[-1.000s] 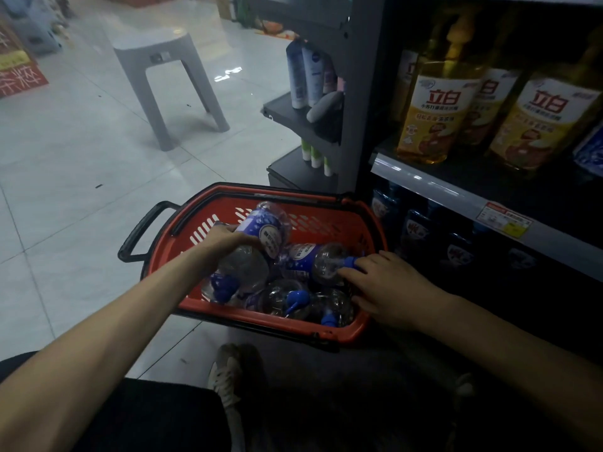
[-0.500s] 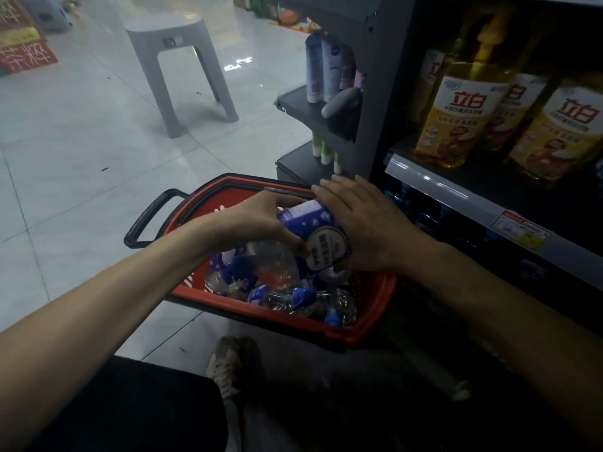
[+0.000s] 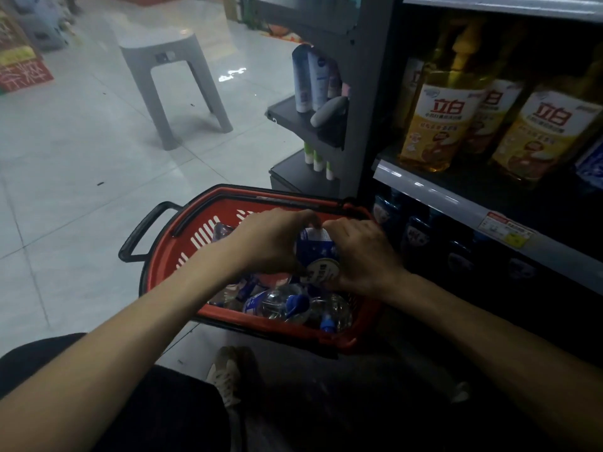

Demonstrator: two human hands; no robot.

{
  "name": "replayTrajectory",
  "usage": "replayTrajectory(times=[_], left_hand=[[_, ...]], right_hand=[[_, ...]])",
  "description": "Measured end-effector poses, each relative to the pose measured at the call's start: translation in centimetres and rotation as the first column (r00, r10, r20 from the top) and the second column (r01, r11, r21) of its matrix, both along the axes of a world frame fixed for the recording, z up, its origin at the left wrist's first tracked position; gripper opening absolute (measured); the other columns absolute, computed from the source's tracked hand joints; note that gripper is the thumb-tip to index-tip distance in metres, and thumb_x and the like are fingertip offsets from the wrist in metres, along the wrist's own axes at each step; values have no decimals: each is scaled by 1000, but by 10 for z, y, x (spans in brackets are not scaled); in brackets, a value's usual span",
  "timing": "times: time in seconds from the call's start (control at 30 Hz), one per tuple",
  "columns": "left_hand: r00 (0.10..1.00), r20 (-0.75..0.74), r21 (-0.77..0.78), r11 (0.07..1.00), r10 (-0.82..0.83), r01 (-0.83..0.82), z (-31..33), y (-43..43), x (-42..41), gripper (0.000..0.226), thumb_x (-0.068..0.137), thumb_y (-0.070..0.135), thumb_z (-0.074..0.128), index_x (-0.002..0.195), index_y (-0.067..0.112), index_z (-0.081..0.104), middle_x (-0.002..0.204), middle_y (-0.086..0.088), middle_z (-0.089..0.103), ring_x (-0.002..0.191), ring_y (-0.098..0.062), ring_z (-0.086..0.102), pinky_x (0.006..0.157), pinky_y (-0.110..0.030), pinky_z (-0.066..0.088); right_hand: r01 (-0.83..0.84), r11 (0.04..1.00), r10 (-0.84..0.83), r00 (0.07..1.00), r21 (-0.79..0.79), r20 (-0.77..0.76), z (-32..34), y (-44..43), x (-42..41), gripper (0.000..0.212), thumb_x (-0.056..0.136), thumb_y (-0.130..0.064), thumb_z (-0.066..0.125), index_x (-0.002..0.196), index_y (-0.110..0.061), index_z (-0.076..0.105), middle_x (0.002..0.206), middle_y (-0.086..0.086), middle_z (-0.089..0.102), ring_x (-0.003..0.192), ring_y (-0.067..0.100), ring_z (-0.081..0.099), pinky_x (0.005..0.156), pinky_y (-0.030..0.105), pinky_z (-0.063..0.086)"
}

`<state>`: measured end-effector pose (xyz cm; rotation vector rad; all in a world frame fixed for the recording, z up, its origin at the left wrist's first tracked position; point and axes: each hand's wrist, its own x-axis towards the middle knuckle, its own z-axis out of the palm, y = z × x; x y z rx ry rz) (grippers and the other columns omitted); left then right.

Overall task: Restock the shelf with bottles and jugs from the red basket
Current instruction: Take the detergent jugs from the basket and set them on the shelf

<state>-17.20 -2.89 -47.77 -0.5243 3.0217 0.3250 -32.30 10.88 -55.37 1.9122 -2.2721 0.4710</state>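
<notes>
Shop: price-tagged shelf point(image 3: 456, 203) of detergent jugs point(image 3: 437, 115)

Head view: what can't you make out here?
All in the head view.
held bottle: mostly covered by the left hand and right hand.
loose bottles in the red basket: count hidden under both hands.
lower-shelf bottles: too dark to read.
price tag: print too small.

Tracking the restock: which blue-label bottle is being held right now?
The bottle gripped between the left hand and right hand, over the basket; the other bottles lie loose inside it.
</notes>
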Motion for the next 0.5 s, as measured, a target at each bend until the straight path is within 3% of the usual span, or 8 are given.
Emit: replayTrajectory(times=[0.17,0.3,0.4,0.5], left_hand=[[902,-430,-148,982,41,-115,-5,28,18,53,82,41,82,130,24,68,138,-2,67,126,-25,63,99,-45,56],[841,-540,-219,971,-39,-95,-6,42,28,37,89,40,72,119,19,74,140,-3,65,130,-24,59,97,-36,52],[808,-582,-78,984,87,-162,0,48,29,28,89,42,69,108,21,76,122,2,70,109,-15,64,79,-25,51],[837,-429,319,924,341,-213,4,51,20,41,85,59,66,114,29,72,104,13,70,91,-4,66,75,-32,59]], right_hand=[[155,981,-128,970,-120,205,3,4,-2,87,57,-58,90,126,-19,54,112,2,64,99,21,60,91,38,48],[304,947,-232,866,-99,442,11,8,-4,86,50,-56,95,121,-30,52,111,-10,59,97,9,57,75,28,51],[389,917,-228,689,-85,688,12,11,-5,88,38,-59,95,111,-39,52,104,-16,65,91,3,65,70,32,59],[433,897,-174,529,-88,830,17,20,-6,90,36,-54,98,112,-42,52,105,-15,69,95,1,68,78,37,62]])
